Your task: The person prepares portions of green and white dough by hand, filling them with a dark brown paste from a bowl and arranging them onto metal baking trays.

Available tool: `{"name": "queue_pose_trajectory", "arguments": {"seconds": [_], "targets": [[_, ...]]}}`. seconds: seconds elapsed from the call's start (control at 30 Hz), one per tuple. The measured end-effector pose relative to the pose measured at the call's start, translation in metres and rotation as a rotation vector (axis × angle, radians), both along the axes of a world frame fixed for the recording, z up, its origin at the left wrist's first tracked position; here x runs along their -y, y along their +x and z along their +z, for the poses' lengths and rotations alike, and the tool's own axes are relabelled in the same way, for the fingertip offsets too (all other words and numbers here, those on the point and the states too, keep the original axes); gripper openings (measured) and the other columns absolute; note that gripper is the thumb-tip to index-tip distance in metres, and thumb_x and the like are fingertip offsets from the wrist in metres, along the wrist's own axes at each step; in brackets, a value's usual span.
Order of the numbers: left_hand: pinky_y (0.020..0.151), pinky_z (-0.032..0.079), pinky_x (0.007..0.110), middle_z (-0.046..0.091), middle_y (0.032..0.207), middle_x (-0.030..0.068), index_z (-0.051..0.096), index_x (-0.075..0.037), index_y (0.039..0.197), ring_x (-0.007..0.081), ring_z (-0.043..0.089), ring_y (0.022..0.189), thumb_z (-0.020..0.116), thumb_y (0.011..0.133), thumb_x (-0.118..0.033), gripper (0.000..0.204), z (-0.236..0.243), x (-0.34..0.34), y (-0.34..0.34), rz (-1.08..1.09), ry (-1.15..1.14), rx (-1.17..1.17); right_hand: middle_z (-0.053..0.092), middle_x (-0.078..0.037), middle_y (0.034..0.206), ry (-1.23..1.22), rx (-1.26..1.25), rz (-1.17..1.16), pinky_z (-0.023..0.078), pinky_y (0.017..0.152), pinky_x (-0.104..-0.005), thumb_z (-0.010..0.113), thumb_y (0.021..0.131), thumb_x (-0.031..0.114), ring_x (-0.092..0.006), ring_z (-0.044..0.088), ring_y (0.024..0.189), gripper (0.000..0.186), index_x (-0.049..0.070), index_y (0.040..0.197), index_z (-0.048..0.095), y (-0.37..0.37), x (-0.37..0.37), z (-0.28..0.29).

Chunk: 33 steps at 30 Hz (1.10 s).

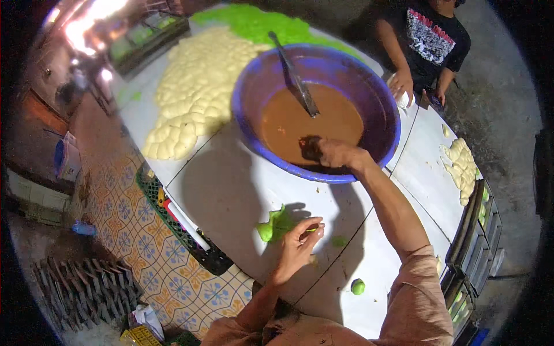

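A large purple basin [254, 135] holds smooth brown paste [340, 118], and a long metal spatula [291, 72] leans in it. My right hand [340, 154] reaches over the near rim, its fingers closed at a dark patch of the paste; the fingertips are hidden there. Below the basin my left hand [300, 245] hovers over the white tabletop, fingers loosely curled and apart. Beside its fingers lies a torn piece of bright green dough [271, 226]. A small green dough ball [358, 286] sits to the right, near my right sleeve.
Many pale dough balls [199, 86] cover the table's far left, with a green dough sheet [259, 23] behind. More pale dough [460, 167] lies at the right edge, above stacked trays [479, 230]. Across the table a person [430, 46] rests a hand on something white. A green crate [190, 230] stands left.
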<state>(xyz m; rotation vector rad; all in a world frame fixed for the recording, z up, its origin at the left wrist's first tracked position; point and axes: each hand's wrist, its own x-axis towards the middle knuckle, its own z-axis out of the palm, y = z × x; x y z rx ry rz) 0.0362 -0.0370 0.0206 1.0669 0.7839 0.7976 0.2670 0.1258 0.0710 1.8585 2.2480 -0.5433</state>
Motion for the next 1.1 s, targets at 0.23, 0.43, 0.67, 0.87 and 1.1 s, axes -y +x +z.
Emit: {"name": "queue_pose_trajectory", "arguments": {"seconds": [0.23,0.43,0.67,0.87,1.1], "targets": [[0.085,0.054,0.026,0.069,0.106,0.0101,0.061,0.0,0.122,0.0141,0.065,0.097,0.064,0.094,-0.011,0.03,-0.003,-0.003,0.002,0.028,0.067,0.011,0.069,-0.017,0.105,-0.109,-0.268,0.057,0.051,0.081,-0.0447,0.058,0.088,0.021,-0.033,0.065,0.092,0.032,0.002,0.113,0.064,-0.003,0.001,0.007],[0.082,0.055,0.027,0.069,0.106,0.0109,0.061,0.002,0.121,0.0156,0.067,0.093,0.063,0.095,-0.009,0.029,0.006,-0.01,0.011,0.003,0.037,0.008,0.063,-0.002,0.081,-0.37,-1.268,-0.483,0.051,0.063,-0.0256,0.063,0.094,0.025,-0.0103,0.061,0.072,0.023,0.003,0.102,0.062,-0.009,0.019,0.048],[0.085,0.054,0.032,0.062,0.123,0.0132,0.051,-0.003,0.134,0.0212,0.063,0.109,0.05,0.102,-0.027,0.04,0.056,-0.025,0.04,-0.029,-0.102,0.222,0.063,-0.005,0.089,-0.101,-1.658,-0.643,0.053,0.065,-0.0241,0.061,0.096,0.024,-0.0116,0.063,0.075,0.022,0.004,0.106,0.057,-0.017,0.089,0.078],[0.099,0.048,0.039,0.064,0.117,0.0119,0.057,-0.001,0.125,0.0216,0.062,0.111,0.053,0.101,-0.034,0.041,0.048,-0.009,0.065,-0.021,-0.33,0.494,0.063,-0.005,0.1,0.046,-1.818,-0.806,0.054,0.078,-0.0274,0.061,0.094,0.024,-0.0145,0.063,0.089,0.027,0.005,0.112,0.054,-0.022,0.174,0.055],[0.076,0.054,0.022,0.068,0.099,0.006,0.066,0.001,0.114,0.011,0.065,0.086,0.07,0.09,-0.014,0.029,0.02,0.019,0.071,0.021,-0.323,0.144,0.041,-0.022,0.143,0.63,-0.817,-0.621,0.046,0.099,-0.0375,0.073,0.079,0.011,-0.0307,0.054,0.121,0.054,-0.002,0.128,0.054,-0.03,0.253,0.024]]}}
